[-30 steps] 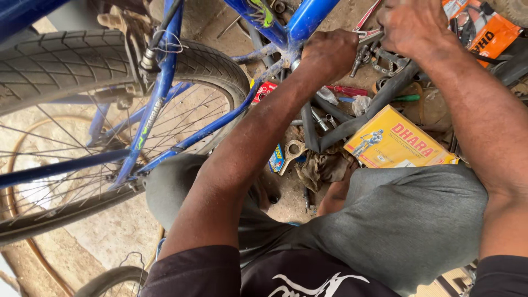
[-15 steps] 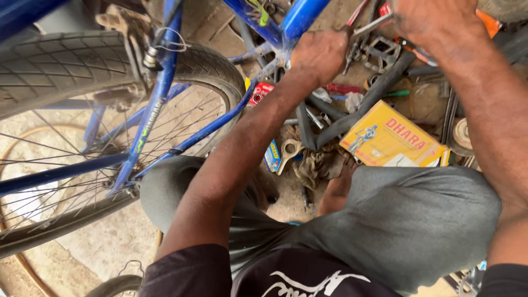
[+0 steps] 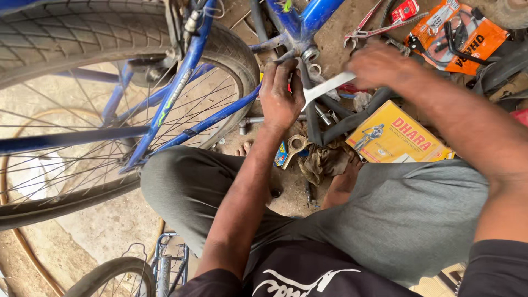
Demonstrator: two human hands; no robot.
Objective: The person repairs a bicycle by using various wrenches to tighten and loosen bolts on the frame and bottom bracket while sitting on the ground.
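Sitting at the far left, a blue bicycle's rear tyre [image 3: 110, 38] is filling the floor's upper-left corner, its frame [image 3: 181, 93] running toward the bottom bracket [image 3: 309, 54]. Pressing there, the left hand [image 3: 281, 96] is curling its fingers against the bracket and the near end of a flat silver wrench [image 3: 330, 86]; its grip is closing loosely on that end. Farther right, the blurred right hand [image 3: 379, 65] is clamping the wrench's far end. The wrench is lying slantwise, long axis rising toward the upper right. Judging from this, it may be slipping off the fitting under a hard push, knocking knuckles on the frame.
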